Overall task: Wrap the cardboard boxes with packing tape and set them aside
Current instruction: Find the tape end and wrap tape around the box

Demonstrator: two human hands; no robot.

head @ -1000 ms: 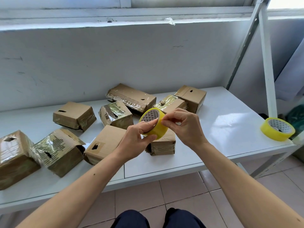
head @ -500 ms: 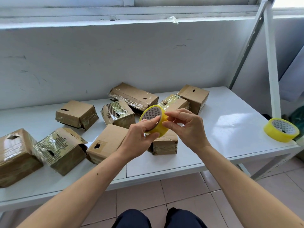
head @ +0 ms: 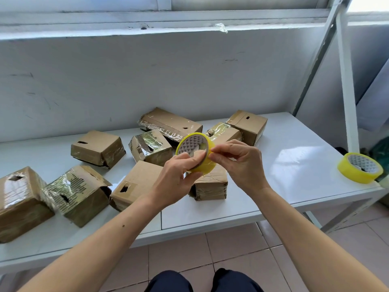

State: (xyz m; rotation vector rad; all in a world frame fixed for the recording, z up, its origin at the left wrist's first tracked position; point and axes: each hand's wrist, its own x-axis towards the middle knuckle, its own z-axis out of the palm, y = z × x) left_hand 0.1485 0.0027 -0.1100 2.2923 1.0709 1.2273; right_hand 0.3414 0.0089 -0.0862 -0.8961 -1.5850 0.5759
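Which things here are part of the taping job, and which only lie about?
Part of the job:
- tape roll in hand, gripped by the left hand; the right hand pinches at its edge
- cardboard boxes on the white table

Lying about:
- spare tape roll at the table's right end
- tape scrap on the ledge above
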